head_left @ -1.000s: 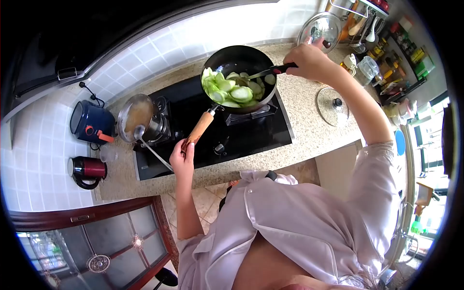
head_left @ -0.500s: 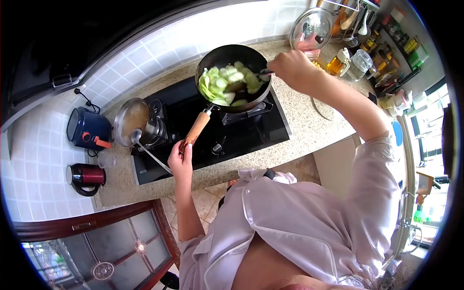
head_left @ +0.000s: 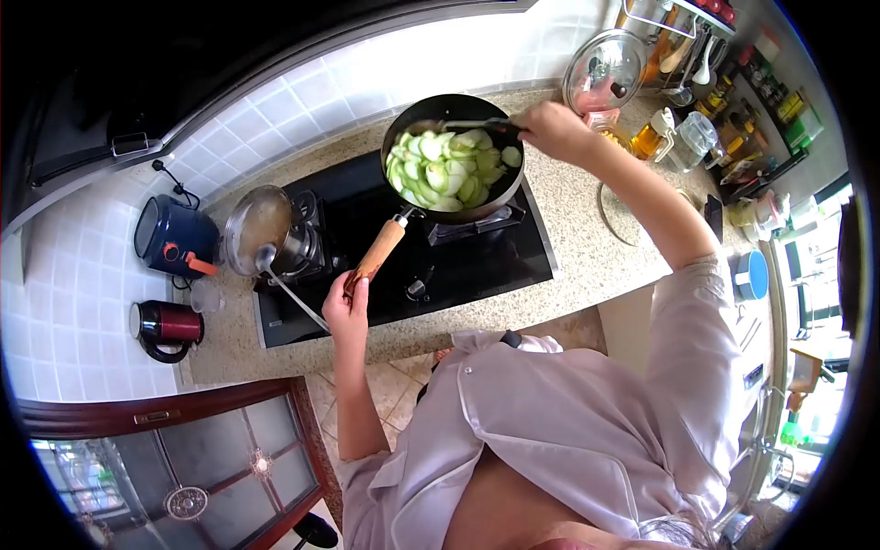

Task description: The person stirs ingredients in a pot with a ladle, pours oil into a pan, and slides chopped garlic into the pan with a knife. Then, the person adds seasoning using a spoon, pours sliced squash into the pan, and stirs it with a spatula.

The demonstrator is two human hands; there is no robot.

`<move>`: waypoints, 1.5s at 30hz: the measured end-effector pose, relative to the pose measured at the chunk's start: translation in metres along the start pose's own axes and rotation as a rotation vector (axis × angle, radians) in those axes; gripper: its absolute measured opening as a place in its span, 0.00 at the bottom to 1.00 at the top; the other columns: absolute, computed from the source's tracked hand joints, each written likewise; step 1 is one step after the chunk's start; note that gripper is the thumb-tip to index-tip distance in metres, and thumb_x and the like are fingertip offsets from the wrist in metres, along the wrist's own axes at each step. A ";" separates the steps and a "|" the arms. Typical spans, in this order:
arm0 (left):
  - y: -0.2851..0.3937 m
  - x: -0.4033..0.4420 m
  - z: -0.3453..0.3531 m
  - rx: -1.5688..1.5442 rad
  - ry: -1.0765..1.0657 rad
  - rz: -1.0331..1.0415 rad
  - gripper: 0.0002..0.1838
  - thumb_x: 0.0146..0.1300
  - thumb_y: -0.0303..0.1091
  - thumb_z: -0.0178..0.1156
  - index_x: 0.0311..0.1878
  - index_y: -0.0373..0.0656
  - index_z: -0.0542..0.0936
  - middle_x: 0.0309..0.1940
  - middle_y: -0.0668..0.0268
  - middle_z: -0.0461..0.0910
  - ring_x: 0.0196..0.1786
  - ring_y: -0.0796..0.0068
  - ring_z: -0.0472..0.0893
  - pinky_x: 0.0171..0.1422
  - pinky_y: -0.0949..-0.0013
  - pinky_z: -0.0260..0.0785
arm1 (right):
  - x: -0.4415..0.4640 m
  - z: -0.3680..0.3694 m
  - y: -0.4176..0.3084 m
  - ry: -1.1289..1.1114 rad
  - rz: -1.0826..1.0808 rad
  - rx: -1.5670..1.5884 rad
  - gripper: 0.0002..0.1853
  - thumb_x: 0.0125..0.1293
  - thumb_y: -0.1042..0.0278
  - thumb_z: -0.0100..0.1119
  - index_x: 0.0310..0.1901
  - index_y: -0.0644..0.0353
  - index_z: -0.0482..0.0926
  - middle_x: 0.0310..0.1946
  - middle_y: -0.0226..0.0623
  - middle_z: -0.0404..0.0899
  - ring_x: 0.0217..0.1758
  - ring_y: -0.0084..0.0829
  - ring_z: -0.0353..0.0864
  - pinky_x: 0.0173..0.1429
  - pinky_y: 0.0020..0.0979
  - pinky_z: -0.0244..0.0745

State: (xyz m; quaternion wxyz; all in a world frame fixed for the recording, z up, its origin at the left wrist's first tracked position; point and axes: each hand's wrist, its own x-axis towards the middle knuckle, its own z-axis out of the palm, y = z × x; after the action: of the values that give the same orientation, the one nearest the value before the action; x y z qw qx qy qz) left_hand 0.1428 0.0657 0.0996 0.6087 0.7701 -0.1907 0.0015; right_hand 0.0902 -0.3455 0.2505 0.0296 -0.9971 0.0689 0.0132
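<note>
My left hand (head_left: 346, 307) is wrapped round the wooden handle (head_left: 378, 249) of a dark wok (head_left: 503, 190), which sits on the black gas hob (head_left: 367, 192). Inside the wok lies a heap of pale green sliced vegetable (head_left: 445, 172), perhaps gourd or zucchini. Closed on the dark handle of a spatula (head_left: 469, 123), my right hand (head_left: 555, 133) is at the wok's far right rim. The spatula reaches across the back of the wok, its head by the far left wall.
Left of the wok stands a pot with a lid (head_left: 257, 229) and a long ladle (head_left: 291, 295). Beyond are a blue appliance (head_left: 170, 236) and a red kettle (head_left: 174, 323). A glass lid (head_left: 605, 73), an oil bottle (head_left: 649, 137) and a jar (head_left: 695, 137) stand at the back right.
The spatula has swung from the right side of the wok across to its far left wall. The slices are now spread more evenly. My left hand keeps the handle.
</note>
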 end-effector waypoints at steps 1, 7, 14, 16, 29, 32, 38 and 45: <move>0.001 0.001 0.001 0.006 0.001 0.006 0.13 0.64 0.30 0.61 0.46 0.31 0.77 0.34 0.66 0.79 0.34 0.83 0.76 0.40 0.79 0.69 | -0.004 0.010 0.005 0.055 -0.129 0.010 0.14 0.61 0.68 0.57 0.49 0.58 0.79 0.42 0.43 0.81 0.47 0.39 0.81 0.52 0.40 0.77; 0.004 0.000 0.000 0.005 0.001 -0.066 0.12 0.65 0.30 0.60 0.46 0.31 0.77 0.33 0.67 0.80 0.34 0.84 0.76 0.40 0.80 0.69 | -0.040 -0.021 0.011 0.103 -0.317 -0.227 0.21 0.60 0.82 0.55 0.54 0.51 0.79 0.36 0.35 0.80 0.39 0.31 0.80 0.44 0.30 0.79; 0.004 0.000 -0.001 -0.001 -0.016 -0.043 0.13 0.66 0.30 0.59 0.48 0.31 0.77 0.36 0.67 0.80 0.36 0.85 0.76 0.41 0.81 0.68 | -0.073 -0.115 0.015 0.313 -0.281 -0.514 0.14 0.55 0.78 0.61 0.42 0.49 0.83 0.35 0.28 0.79 0.42 0.24 0.81 0.42 0.25 0.80; 0.004 0.000 -0.001 0.019 -0.032 -0.038 0.13 0.66 0.31 0.59 0.49 0.31 0.76 0.37 0.67 0.79 0.38 0.85 0.76 0.42 0.82 0.68 | -0.076 -0.120 0.011 0.316 -0.285 -0.577 0.14 0.54 0.78 0.62 0.42 0.49 0.83 0.37 0.28 0.79 0.43 0.23 0.80 0.43 0.25 0.79; 0.001 0.001 -0.001 -0.034 -0.034 -0.056 0.14 0.66 0.31 0.59 0.50 0.32 0.76 0.37 0.68 0.78 0.36 0.86 0.74 0.40 0.82 0.67 | -0.038 -0.089 -0.010 0.045 -0.102 -0.578 0.16 0.63 0.75 0.54 0.51 0.48 0.77 0.45 0.35 0.76 0.41 0.30 0.81 0.37 0.27 0.80; 0.000 0.000 0.002 -0.040 -0.006 -0.025 0.13 0.65 0.30 0.60 0.49 0.32 0.77 0.36 0.67 0.79 0.35 0.85 0.75 0.40 0.81 0.68 | -0.062 -0.108 -0.015 0.094 -0.244 -0.464 0.13 0.63 0.75 0.53 0.48 0.49 0.79 0.39 0.37 0.78 0.40 0.30 0.81 0.44 0.31 0.81; 0.006 -0.001 0.003 -0.014 0.011 -0.005 0.12 0.65 0.29 0.60 0.47 0.31 0.77 0.35 0.66 0.81 0.35 0.83 0.77 0.40 0.79 0.69 | -0.064 -0.034 -0.063 -0.188 -0.041 -0.494 0.11 0.65 0.78 0.48 0.47 0.62 0.75 0.40 0.47 0.78 0.39 0.36 0.83 0.42 0.33 0.83; -0.002 0.000 -0.002 0.011 -0.049 -0.002 0.13 0.67 0.30 0.58 0.50 0.31 0.76 0.39 0.67 0.79 0.39 0.84 0.76 0.44 0.81 0.68 | -0.060 -0.074 -0.025 0.067 0.176 -0.181 0.09 0.66 0.70 0.51 0.35 0.65 0.80 0.30 0.48 0.81 0.36 0.42 0.84 0.42 0.40 0.80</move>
State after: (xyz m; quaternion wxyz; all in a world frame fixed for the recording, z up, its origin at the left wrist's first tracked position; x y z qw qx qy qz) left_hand 0.1443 0.0678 0.0981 0.5997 0.7734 -0.2045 -0.0168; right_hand 0.0356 -0.3169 0.3279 -0.0642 -0.9857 0.1556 -0.0115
